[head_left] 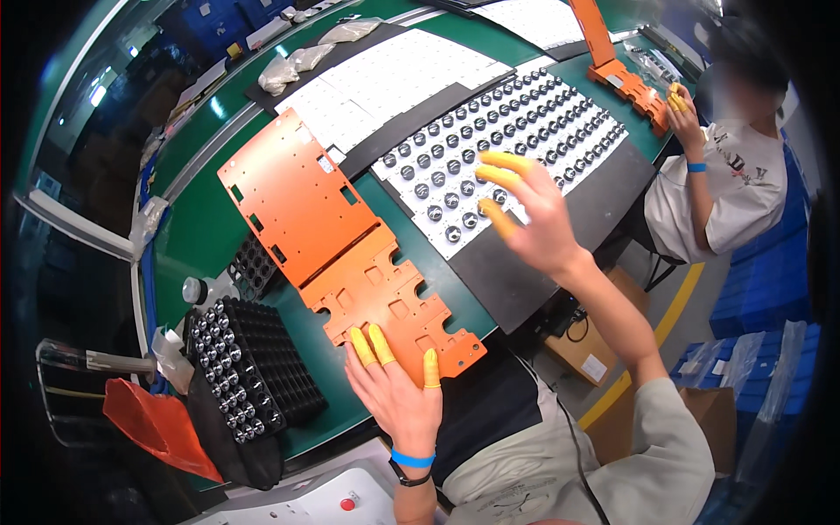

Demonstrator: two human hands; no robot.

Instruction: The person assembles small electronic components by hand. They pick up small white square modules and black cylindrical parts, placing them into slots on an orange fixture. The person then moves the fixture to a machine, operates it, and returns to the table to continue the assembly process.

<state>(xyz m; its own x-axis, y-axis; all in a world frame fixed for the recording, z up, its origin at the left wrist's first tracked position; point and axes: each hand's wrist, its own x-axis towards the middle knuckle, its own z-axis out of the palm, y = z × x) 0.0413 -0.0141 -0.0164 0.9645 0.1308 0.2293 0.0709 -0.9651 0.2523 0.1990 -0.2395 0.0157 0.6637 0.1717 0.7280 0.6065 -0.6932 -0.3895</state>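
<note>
My left hand [399, 404] lies on the near end of a long orange plate [376, 297], its fingers spread and capped in yellow finger cots. The plate's far half is a broad flat panel [289, 188]; its near half has notched edges and several cutouts. To the right, my right hand [538, 219] hovers over a white sheet [442, 241] set with rows of round black parts [453, 234]. Its yellow-capped thumb and fingers are apart, with nothing visible between them. Whether the fingertips touch any part is hard to tell.
A black tray of shiny round parts [229, 372] stands at left beside a red bag [162, 424]. White sheets [385, 83] and plastic bags [293, 66] lie at the back. At right, another person [735, 166] works at a second orange plate [632, 87].
</note>
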